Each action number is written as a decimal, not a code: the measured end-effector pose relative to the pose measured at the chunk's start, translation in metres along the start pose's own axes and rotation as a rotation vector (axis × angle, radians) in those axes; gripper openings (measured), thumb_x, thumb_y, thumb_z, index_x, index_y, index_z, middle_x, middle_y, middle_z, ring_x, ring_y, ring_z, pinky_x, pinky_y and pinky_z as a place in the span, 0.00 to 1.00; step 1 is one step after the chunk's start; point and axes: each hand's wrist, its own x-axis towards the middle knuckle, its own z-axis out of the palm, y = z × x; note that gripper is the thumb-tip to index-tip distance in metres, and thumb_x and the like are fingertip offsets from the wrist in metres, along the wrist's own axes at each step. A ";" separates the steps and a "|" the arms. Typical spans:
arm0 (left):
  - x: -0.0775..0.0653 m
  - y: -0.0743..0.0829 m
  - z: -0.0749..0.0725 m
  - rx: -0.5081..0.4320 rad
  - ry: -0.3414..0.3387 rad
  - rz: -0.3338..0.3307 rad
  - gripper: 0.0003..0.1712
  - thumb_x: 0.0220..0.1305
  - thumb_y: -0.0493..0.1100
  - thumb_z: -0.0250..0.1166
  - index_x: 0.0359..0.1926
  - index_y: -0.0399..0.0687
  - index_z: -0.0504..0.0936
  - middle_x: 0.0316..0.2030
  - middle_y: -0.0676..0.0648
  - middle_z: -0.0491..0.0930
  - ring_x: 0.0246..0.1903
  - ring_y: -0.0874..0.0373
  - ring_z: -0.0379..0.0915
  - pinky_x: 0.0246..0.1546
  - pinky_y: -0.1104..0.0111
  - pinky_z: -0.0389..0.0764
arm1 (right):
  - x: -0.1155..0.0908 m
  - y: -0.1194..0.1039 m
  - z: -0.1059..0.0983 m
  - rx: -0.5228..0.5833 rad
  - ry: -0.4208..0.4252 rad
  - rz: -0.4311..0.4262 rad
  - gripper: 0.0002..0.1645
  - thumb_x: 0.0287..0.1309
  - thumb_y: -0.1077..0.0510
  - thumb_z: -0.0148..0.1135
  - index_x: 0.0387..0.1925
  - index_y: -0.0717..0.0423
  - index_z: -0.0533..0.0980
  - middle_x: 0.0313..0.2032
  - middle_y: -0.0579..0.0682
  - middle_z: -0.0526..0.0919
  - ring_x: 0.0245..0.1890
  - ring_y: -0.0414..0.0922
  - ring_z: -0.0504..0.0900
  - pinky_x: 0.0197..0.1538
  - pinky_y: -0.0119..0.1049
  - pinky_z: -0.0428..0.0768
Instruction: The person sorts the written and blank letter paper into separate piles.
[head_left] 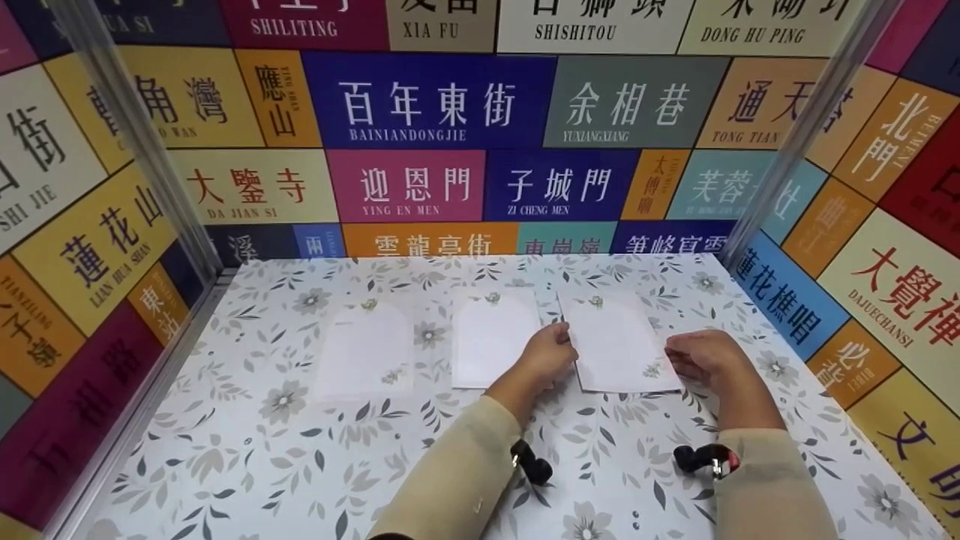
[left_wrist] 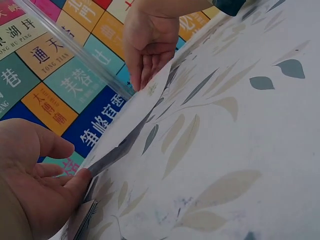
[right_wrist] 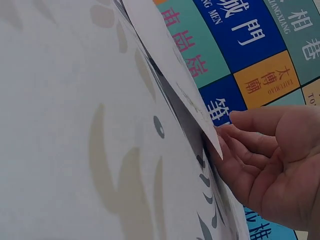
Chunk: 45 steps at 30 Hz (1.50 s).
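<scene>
A white sheet of letter paper [head_left: 619, 341] with small printed flower sprigs lies between my two hands, right of centre. Its near edge bows up from the tabletop in both wrist views, with a dark shadow beneath. My left hand [head_left: 546, 355] is at its left edge, fingers loosely bent and a fingertip touching the near corner. At the right edge is my right hand [head_left: 705, 354], palm inward, its relaxed fingers [right_wrist: 242, 150] against the paper's corner. A second white sheet [head_left: 491, 337] lies just left of my left hand, partly covered by it.
A third sheet [head_left: 366, 352], with a sprig in its lower right corner, lies flat farther left on the flower-patterned tabletop [head_left: 300, 465]. Upright panels with coloured street-name signs [head_left: 427, 105] enclose the back and sides. Clear corner posts [head_left: 787, 142] stand at the back corners.
</scene>
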 end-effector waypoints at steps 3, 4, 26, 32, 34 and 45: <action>0.001 0.000 -0.001 0.018 0.002 0.019 0.39 0.66 0.32 0.62 0.78 0.44 0.70 0.74 0.41 0.76 0.77 0.47 0.69 0.80 0.58 0.69 | -0.003 -0.001 0.000 0.050 -0.010 0.001 0.33 0.75 0.56 0.64 0.73 0.66 0.66 0.39 0.45 0.91 0.40 0.39 0.92 0.50 0.33 0.91; 0.002 -0.001 -0.001 0.023 0.000 0.026 0.39 0.65 0.31 0.62 0.78 0.43 0.70 0.74 0.41 0.76 0.77 0.47 0.69 0.80 0.58 0.68 | -0.005 -0.001 -0.001 0.058 -0.015 -0.002 0.34 0.75 0.55 0.64 0.73 0.66 0.65 0.39 0.45 0.91 0.40 0.39 0.92 0.51 0.33 0.91; 0.000 -0.001 -0.021 0.042 0.001 0.063 0.38 0.69 0.38 0.63 0.80 0.43 0.68 0.75 0.41 0.74 0.77 0.45 0.69 0.81 0.56 0.68 | 0.001 -0.016 0.026 -0.045 0.067 -0.182 0.35 0.79 0.44 0.58 0.76 0.60 0.70 0.55 0.50 0.85 0.49 0.39 0.86 0.56 0.33 0.87; 0.001 -0.001 -0.044 -0.009 -0.014 0.085 0.41 0.71 0.40 0.64 0.81 0.39 0.64 0.78 0.39 0.70 0.78 0.45 0.69 0.80 0.57 0.70 | 0.003 -0.030 0.060 -0.072 -0.001 -0.232 0.33 0.79 0.49 0.57 0.76 0.62 0.69 0.68 0.62 0.80 0.55 0.43 0.86 0.56 0.30 0.86; 0.000 -0.001 -0.053 -0.027 -0.015 0.078 0.41 0.71 0.40 0.64 0.82 0.40 0.63 0.78 0.39 0.70 0.78 0.45 0.69 0.80 0.58 0.70 | 0.003 -0.034 0.071 -0.082 -0.018 -0.253 0.33 0.79 0.51 0.58 0.76 0.63 0.70 0.69 0.63 0.80 0.54 0.42 0.87 0.56 0.30 0.87; -0.006 -0.005 -0.104 -0.090 0.043 0.030 0.41 0.73 0.39 0.63 0.83 0.45 0.61 0.80 0.43 0.67 0.80 0.47 0.65 0.77 0.54 0.74 | 0.008 -0.048 0.128 -0.079 -0.086 -0.345 0.31 0.76 0.53 0.62 0.71 0.67 0.74 0.63 0.64 0.85 0.46 0.40 0.89 0.53 0.29 0.88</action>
